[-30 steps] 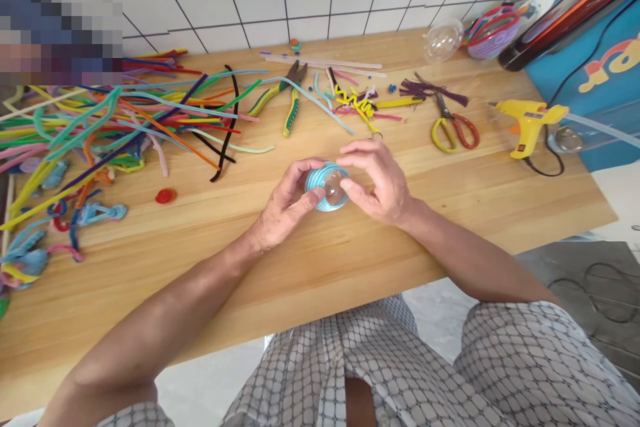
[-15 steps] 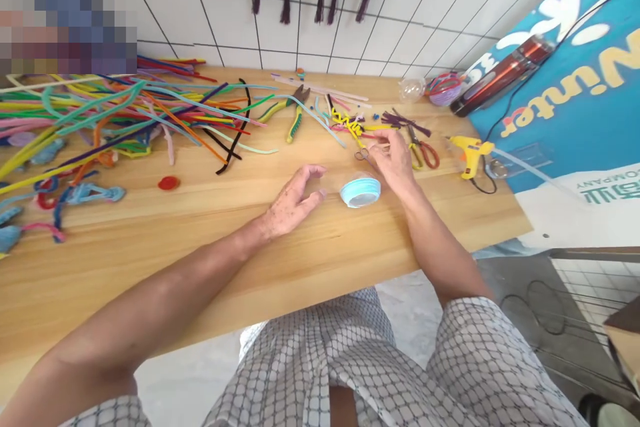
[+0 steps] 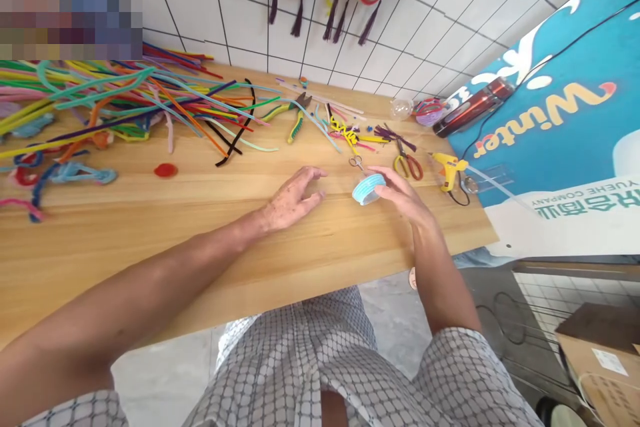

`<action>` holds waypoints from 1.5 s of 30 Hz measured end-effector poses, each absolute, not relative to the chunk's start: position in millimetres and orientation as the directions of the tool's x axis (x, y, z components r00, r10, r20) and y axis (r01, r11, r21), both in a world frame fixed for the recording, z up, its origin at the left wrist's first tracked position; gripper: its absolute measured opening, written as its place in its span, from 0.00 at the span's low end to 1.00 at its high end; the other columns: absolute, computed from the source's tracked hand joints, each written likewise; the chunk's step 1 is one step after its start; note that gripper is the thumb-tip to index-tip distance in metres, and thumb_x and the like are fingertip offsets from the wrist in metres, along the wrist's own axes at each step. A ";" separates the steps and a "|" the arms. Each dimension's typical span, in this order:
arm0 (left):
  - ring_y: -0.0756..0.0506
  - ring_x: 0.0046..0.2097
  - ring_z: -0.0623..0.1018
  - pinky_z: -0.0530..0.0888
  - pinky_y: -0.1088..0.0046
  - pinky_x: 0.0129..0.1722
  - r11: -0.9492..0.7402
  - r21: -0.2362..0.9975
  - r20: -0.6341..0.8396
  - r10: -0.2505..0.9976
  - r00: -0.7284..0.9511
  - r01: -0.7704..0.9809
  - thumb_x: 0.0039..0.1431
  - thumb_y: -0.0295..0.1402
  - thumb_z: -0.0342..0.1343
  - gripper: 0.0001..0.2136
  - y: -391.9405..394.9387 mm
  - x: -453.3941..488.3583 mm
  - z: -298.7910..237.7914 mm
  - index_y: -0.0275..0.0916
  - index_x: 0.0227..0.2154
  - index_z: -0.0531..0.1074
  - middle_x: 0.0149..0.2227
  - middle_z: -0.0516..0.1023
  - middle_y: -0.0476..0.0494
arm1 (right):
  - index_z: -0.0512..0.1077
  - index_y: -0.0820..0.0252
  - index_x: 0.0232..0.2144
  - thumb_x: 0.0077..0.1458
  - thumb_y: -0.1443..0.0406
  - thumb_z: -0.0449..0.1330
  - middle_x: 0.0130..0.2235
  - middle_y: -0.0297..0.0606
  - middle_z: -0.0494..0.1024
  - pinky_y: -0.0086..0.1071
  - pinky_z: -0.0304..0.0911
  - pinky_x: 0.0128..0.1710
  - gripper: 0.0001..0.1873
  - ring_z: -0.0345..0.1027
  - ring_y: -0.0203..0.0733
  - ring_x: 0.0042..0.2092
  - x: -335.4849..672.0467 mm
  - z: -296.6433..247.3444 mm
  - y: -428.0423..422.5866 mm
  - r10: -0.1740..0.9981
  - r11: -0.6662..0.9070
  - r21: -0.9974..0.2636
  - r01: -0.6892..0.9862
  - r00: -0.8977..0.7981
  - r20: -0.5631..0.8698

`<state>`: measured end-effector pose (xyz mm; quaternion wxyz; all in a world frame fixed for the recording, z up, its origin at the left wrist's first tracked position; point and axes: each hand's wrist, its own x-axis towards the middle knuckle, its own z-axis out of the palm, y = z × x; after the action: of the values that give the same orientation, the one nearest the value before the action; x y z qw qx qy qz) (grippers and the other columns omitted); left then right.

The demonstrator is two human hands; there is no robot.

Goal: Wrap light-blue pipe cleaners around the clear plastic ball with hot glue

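A clear, rounded plastic piece wrapped in light blue bands (image 3: 369, 188) is tilted at the middle of the table. Around its right side close the thumb and fingers of my right hand (image 3: 400, 195). My left hand (image 3: 295, 199) rests on the wood to the left of it, fingers and thumb apart, holding nothing. Just beyond the banded piece lie small scissors (image 3: 356, 162), their loop handles pointing away from me. Coiled yellow pipe cleaners (image 3: 344, 132) sit behind these scissors.
Colourful pipe cleaners (image 3: 125, 107) are heaped at the left, near a red disc (image 3: 165, 170). Pliers (image 3: 295, 121), red-and-yellow-handled scissors (image 3: 407, 163) and a yellow glue gun (image 3: 449, 168) lie farther back. A dark red flask (image 3: 475, 107) stands by the blue board.
My right hand has left the small scissors and come down onto the blue-banded piece, which is now tilted. My left hand stays open in place. The view has shifted right.
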<state>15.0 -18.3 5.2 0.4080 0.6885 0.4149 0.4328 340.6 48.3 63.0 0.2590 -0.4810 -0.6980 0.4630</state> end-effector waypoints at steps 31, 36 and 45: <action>0.33 0.77 0.68 0.64 0.44 0.79 -0.159 0.987 0.158 0.975 0.157 -0.005 0.75 0.58 0.58 0.33 -19.9 11.0 7.2 0.49 0.74 0.60 0.77 0.66 0.37 | 0.78 0.52 0.48 0.56 0.32 0.69 0.47 0.39 0.87 0.46 0.77 0.54 0.35 0.81 0.51 0.52 221.0 31.5 50.0 0.899 0.019 -0.999 0.043 -0.438 -0.002; 0.33 0.76 0.68 0.65 0.45 0.79 -0.163 0.986 0.165 0.972 0.167 -0.027 0.74 0.58 0.59 0.33 -18.4 11.7 5.7 0.48 0.72 0.60 0.75 0.67 0.37 | 0.77 0.52 0.47 0.56 0.32 0.70 0.50 0.40 0.88 0.46 0.76 0.58 0.35 0.81 0.50 0.52 220.2 33.1 49.2 0.895 0.020 -0.999 0.025 -0.446 0.007; 0.34 0.74 0.71 0.69 0.46 0.76 -0.168 0.986 0.168 0.968 0.185 -0.015 0.74 0.57 0.60 0.32 -17.5 11.1 8.5 0.47 0.70 0.59 0.72 0.69 0.36 | 0.76 0.54 0.48 0.54 0.31 0.70 0.52 0.41 0.87 0.46 0.76 0.59 0.39 0.81 0.51 0.55 218.7 31.8 47.3 0.894 0.010 -1.000 0.018 -0.448 0.000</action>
<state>11.1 -17.5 8.5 0.4999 0.5852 0.4075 0.4915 218.7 47.3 31.8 0.3676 -0.3752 -0.6080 0.5954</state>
